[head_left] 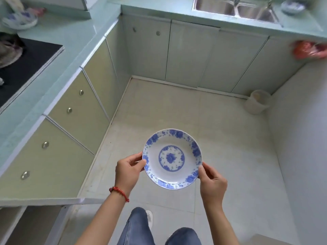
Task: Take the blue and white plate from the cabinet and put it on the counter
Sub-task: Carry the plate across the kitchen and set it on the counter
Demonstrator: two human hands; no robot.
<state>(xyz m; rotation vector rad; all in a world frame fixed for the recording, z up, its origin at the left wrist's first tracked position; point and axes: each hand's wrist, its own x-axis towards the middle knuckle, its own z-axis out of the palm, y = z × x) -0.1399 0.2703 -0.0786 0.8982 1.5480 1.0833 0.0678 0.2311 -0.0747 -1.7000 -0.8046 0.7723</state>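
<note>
Round white ceramic plate with blue floral rim and blue central medallion [172, 159]: held face-up and roughly level in mid-air above the pale tiled floor [230, 138], well clear of any surface. Left hand [128, 171]: closed on the plate's left rim, thumb on top of the rim and fingers curled beneath; a red beaded bracelet [119, 191] circles its wrist. Right hand [212, 183]: closed on the plate's lower right rim, thumb tip pressing the upper face, remaining fingers tucked under and out of sight. Pale mint-green counter [67, 38]: runs along the left side and across the far wall, well apart from the plate. Black glass cooktop [26, 62]: set into the left counter, with a blurred grey object lying on its far edge. Blue and white patterned bowl [19, 21]: on the left counter's far corner, blurred. Stainless steel double sink [235, 8]: set into the far counter; a second blue and white dish [292, 6] sits just to its right. Beige cabinet doors with round metal knobs [69, 110]: below the left counter; one door at lower left stands open. Small pale cylindrical bin [257, 104]: on the floor at the far right corner. Blue jeans [139, 227]: the person's legs, at the bottom edge.
</note>
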